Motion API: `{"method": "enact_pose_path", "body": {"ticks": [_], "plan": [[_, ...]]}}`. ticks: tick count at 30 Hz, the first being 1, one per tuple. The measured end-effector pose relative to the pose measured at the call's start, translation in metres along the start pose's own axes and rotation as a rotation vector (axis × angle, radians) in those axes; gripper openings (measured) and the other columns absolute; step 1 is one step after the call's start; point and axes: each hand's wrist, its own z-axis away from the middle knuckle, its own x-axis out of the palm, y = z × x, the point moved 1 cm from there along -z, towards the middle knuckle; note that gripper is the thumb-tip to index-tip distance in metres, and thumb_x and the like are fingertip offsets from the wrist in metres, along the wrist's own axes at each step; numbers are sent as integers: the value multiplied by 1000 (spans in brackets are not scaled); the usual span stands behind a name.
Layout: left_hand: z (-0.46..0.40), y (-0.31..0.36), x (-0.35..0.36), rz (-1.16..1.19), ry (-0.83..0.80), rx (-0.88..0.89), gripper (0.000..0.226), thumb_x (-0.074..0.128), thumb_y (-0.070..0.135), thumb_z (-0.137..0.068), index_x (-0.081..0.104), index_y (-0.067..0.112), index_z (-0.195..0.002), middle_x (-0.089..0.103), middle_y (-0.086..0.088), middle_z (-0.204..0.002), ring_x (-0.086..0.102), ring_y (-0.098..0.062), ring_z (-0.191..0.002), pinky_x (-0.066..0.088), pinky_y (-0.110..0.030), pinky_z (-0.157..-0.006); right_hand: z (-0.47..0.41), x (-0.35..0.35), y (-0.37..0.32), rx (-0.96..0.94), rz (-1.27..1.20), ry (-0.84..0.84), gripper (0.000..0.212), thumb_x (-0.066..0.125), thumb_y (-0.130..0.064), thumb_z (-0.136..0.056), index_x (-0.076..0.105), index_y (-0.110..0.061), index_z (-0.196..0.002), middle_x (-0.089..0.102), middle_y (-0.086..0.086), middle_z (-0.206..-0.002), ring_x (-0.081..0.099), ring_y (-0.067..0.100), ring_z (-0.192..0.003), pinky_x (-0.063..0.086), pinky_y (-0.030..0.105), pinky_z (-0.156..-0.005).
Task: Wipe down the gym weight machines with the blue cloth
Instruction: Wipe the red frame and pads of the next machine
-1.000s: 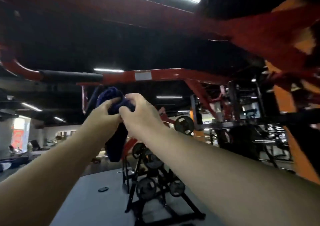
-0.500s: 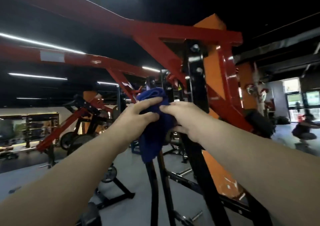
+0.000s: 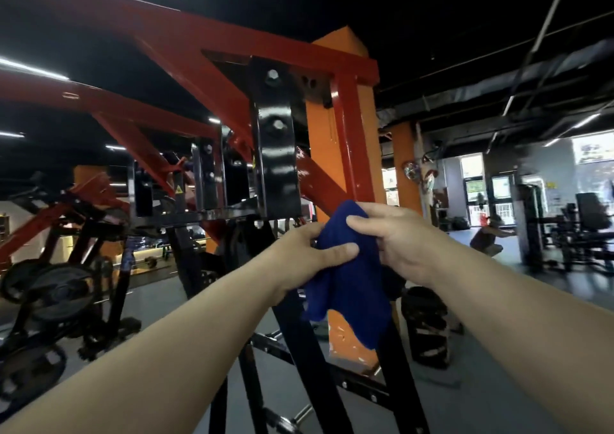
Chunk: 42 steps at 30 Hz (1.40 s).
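Overhead, red machine frame [image 3: 206,51] spans grey floor [image 3: 159,304].

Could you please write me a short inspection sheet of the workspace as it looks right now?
Surface: grey gym floor, bare where visible.
Job's things: blue cloth held bunched in front of the red machine frame; whether it touches the frame cannot be told.
Clutter: weight plates on a rack at left; a black stack on the floor by the orange pillar.
Grippers: left hand and right hand both grip the cloth.
Cables: nothing seen.
Surroundings: black bolted bracket, further machines at right, a blurred crouching person, dark ceiling with strip lights.
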Motion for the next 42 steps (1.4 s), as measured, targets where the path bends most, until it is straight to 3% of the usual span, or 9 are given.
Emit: {"method": "enact_pose_path", "body": {"ticks": [8,13,17,22,26,31,34,37,42], "plan": [[-88,-19,9,158,205,-23,35,71,41,-85,65,14,-106,72,-10,-100,70,-27,-89,58,-40,-80,-56,-45,6,-256,723,416,29,72,-29,-87,59,-32,-112,63,-8,-102,63,14,-97,53,35,-85],[-144,-32,9,539,254,-162,40,68,39,-89,63,10,-116,73,-10,-98,70,-24,-79,55,-30,-57,-89,-34,27,-221,873,78,58,66,-50,-86,44,-40,-138,53,-17,-125,56,7,-112,45,23,-81],[-165,-36,22,686,212,-160,35,59,40,-95,63,15,-119,73,-7,-105,70,-22,-91,58,-34,-71,-116,-43,55,-299,802,173,62,71,-33,-88,41,-37,-142,57,-12,-123,57,10,-110,44,20,-80],[-141,-22,23,143,431,213,35,61,34,-94,61,29,-128,66,8,-115,65,-2,-95,51,-17,-79,-155,-67,31,-357,437,288,34,63,-16,-93,59,-38,-119,66,-5,-112,66,13,-93,54,27,-72],[-95,14,0,-215,836,664,23,58,18,-94,68,38,-102,63,18,-95,62,1,-83,47,-11,-67,-182,-41,-29,-760,462,336,43,59,-13,-93,57,-45,-123,61,-16,-121,58,4,-108,48,23,-89],[-79,20,-66,-120,1174,580,27,52,15,-97,60,34,-116,63,15,-104,59,1,-83,47,-14,-69,-199,22,-46,-1071,634,166,53,55,0,-93,56,-34,-134,43,-15,-146,34,-4,-130,22,7,-107],[-94,-1,-95,-75,1010,418,34,46,15,-101,51,28,-132,61,16,-120,56,-1,-110,44,-24,-96,-198,46,21,-1047,818,-11,52,56,1,-94,56,-32,-135,36,-14,-153,26,3,-142,20,26,-119],[-111,-20,-114,54,773,319,32,41,33,-103,50,34,-134,58,10,-132,53,-10,-121,42,-26,-100,-190,40,52,-1182,987,-105,49,57,2,-93,60,-29,-132,42,-11,-150,29,8,-143,19,25,-118],[-138,-38,-124,-61,533,210,51,34,80,-85,46,52,-126,46,22,-133,40,-2,-125,27,-28,-106,-222,37,-22,-1010,923,195,53,50,7,-90,63,-28,-126,42,-13,-150,35,7,-139,25,22,-115]]}}
